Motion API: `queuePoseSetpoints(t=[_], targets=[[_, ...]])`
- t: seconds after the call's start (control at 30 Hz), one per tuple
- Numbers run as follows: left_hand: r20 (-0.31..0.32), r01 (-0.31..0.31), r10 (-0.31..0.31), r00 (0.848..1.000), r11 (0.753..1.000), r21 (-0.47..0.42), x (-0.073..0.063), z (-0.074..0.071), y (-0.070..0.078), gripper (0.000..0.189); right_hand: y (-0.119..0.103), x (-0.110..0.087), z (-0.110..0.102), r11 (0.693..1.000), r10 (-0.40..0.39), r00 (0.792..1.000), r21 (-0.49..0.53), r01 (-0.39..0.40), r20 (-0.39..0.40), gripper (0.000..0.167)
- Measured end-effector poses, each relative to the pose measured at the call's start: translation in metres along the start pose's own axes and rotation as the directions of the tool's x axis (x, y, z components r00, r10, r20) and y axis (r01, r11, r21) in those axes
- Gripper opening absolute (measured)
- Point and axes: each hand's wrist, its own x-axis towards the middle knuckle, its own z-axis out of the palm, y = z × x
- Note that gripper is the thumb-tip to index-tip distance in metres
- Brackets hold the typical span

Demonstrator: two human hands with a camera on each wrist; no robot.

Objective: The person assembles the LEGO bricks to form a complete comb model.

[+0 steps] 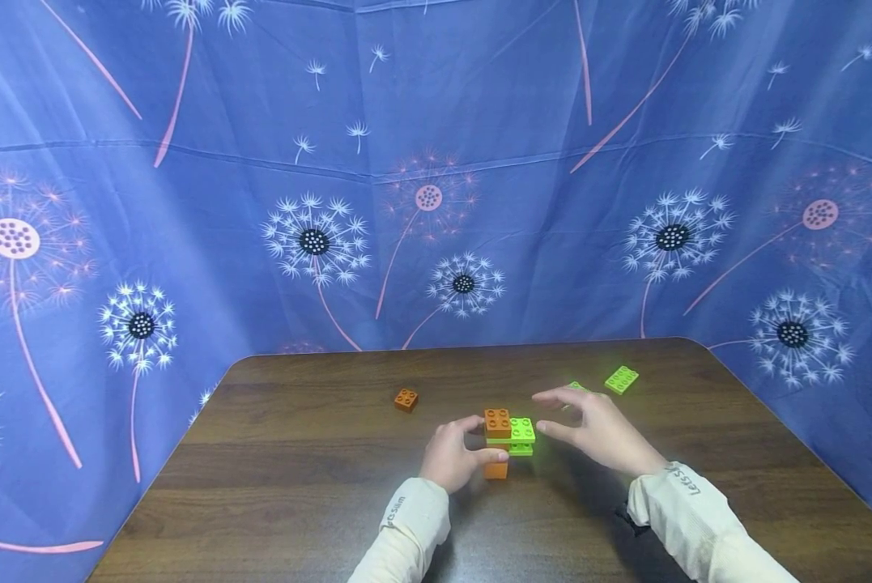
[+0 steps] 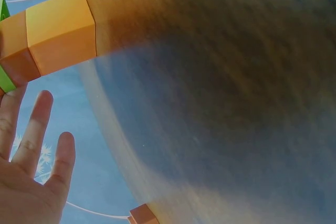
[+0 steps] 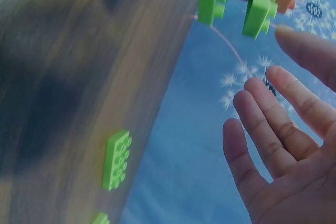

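A small tower of toy building bricks stands upright on the table, orange bricks (image 1: 497, 423) stacked with two green plates between them. The upper green plate (image 1: 522, 430) and the lower green plate (image 1: 521, 450) jut out to the right, one over the other with a gap. My left hand (image 1: 450, 457) pinches the tower from its left side, thumb across the front and index finger behind. Just right of the plates is my right hand (image 1: 599, 429), fingers spread and holding nothing. In the right wrist view its thumb (image 3: 304, 51) reaches close to the upper plate's end.
Toward the back of the wooden table (image 1: 297, 453) lies a loose orange brick (image 1: 406, 400), left of the tower. A green plate (image 1: 621, 380) lies at the back right. Another green piece (image 1: 576, 385) is partly hidden behind my right hand. A blue patterned cloth (image 1: 479, 162) hangs behind.
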Motion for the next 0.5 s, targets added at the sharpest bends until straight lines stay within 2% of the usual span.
queuePoseSetpoints(t=[0.13,0.2,0.4,0.5], targets=[[-0.009,-0.016,0.016,1.000,1.000,0.004,0.000,0.000,0.000,0.064,0.009,-0.002,-0.004,1.000,0.001,0.999,-0.023,-0.002,-0.043,0.034],[-0.015,-0.027,0.027,1.000,1.000,0.006,0.000,0.000,0.000,0.063,0.015,-0.004,-0.005,0.999,0.027,0.998,-0.021,-0.028,-0.060,0.033],[-0.021,-0.035,0.035,0.999,0.999,0.003,-0.001,-0.001,0.000,0.063,0.030,-0.010,-0.007,0.982,0.188,0.978,0.026,-0.187,-0.087,0.033],[-0.019,-0.032,0.032,0.999,0.999,0.010,-0.001,-0.001,0.000,0.064,0.039,-0.012,-0.007,0.973,0.232,0.969,0.032,-0.230,-0.091,0.033]])
